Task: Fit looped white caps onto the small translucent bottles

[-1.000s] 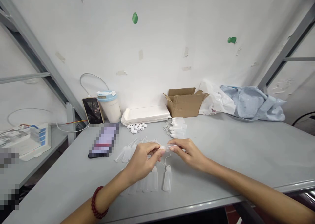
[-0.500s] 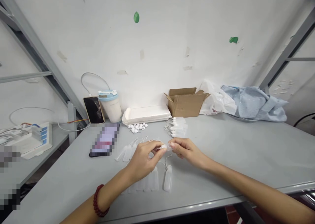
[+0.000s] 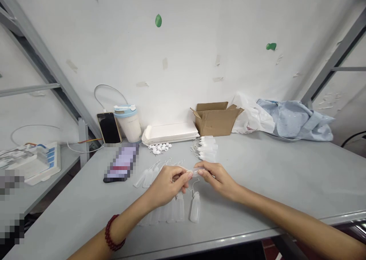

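Observation:
Between my two hands, just above the table, is a small translucent plastic bottle (image 3: 196,172). My left hand (image 3: 174,180) is closed, with thumb and fingers pinching the bottle's capped end; the cap is mostly hidden. The clear body lies in the closed fingers of my right hand (image 3: 215,178). Below them a similar bottle (image 3: 195,207) with a white cap and thin cord lies alone. More bottles (image 3: 179,208) lie in a row partly behind my left forearm, and others (image 3: 148,177) lie beyond that hand. A bunch of corded bottles (image 3: 207,147) sits farther back.
Loose white caps (image 3: 160,148) lie before a flat white stack (image 3: 171,131). An open cardboard box (image 3: 216,122), a white plastic bag (image 3: 251,117) and blue cloth (image 3: 297,119) line the wall. At left are a cup (image 3: 130,126), a phone (image 3: 109,127) and another blurred-out phone (image 3: 122,162).
My left hand has turned slightly, so its thumb now covers the white cap that showed before. My right fingers have shifted a little on the bottle. Things on the table stay put.

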Demonstrator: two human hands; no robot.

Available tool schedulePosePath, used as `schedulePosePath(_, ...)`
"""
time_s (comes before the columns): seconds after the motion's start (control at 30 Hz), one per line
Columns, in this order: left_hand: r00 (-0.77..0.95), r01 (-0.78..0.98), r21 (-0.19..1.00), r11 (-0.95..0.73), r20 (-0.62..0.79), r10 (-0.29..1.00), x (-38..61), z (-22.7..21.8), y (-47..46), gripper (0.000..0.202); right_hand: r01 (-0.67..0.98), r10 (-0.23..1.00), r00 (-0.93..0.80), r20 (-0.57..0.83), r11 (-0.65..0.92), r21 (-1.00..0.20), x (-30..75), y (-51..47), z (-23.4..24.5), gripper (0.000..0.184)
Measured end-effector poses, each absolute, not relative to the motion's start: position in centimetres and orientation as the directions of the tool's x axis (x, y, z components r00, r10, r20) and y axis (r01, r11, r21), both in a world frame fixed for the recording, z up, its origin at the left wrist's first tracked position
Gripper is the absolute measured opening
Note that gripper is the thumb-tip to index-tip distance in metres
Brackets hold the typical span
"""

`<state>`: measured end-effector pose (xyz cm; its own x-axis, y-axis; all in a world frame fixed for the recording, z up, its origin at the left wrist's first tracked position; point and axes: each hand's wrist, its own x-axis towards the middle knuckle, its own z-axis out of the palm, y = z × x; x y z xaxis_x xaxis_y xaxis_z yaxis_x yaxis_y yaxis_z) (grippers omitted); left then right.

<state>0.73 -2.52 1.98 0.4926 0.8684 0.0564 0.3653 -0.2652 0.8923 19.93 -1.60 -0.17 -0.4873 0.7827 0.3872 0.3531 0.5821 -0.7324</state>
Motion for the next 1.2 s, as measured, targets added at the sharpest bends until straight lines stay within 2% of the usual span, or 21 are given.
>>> schedulePosePath(0.13,0.498,0.42,0.814,-0.401,0.163,0.852,1.0,2.2,-2.8,0.034,0.359,0.791,-0.487,0.37,0.568,-0.741,20.0,-1.6,0.1,0.04)
schedulePosePath(0.4,0.549,0.543,0.481,-0.688,0.417,0.725,0.8,0.9,-2.7,0.028,0.273,0.835,-0.474,0.279,0.44,-0.855,20.2,-1.3,0.1,0.042)
schedulePosePath(0.6,0.645,0.519,0.282,-0.807,0.49,0.586,0.5,0.1,-2.5,0.02,0.19,0.861,-0.491,0.131,0.253,-0.949,20.2,-1.2,-0.1,0.044)
schedulePosePath(0.67,0.657,0.521,0.255,-0.814,0.489,0.574,0.5,0.1,-2.5,0.019,0.162,0.868,-0.489,0.083,0.185,-0.969,20.1,-1.2,-0.1,0.045)
schedulePosePath(0.8,0.587,0.568,0.386,-0.727,0.428,0.687,0.5,0.6,-2.5,0.017,0.147,0.875,-0.477,0.077,0.166,-0.975,19.9,-1.2,0.1,0.047)
schedulePosePath(0.9,0.533,0.588,0.5,-0.636,0.352,0.769,0.6,1.0,-2.4,0.022,0.164,0.872,-0.472,0.127,0.229,-0.96,19.8,-1.2,0.2,0.047)
schedulePosePath(1.0,0.516,0.562,0.575,-0.595,0.318,0.795,0.7,1.2,-2.5,0.026,0.228,0.865,-0.467,0.182,0.317,-0.921,19.9,-1.3,0.1,0.045)
schedulePosePath(1.13,0.483,0.529,0.683,-0.504,0.246,0.84,0.9,1.6,-2.6,0.03,0.38,0.808,-0.474,0.35,0.547,-0.746,20.0,-1.4,-0.1,0.036)
schedulePosePath(1.2,0.482,0.519,0.716,-0.468,0.208,0.851,0.9,1.8,-2.7,0.032,0.399,0.756,-0.5,0.422,0.634,-0.662,20.0,-1.4,-0.1,0.034)
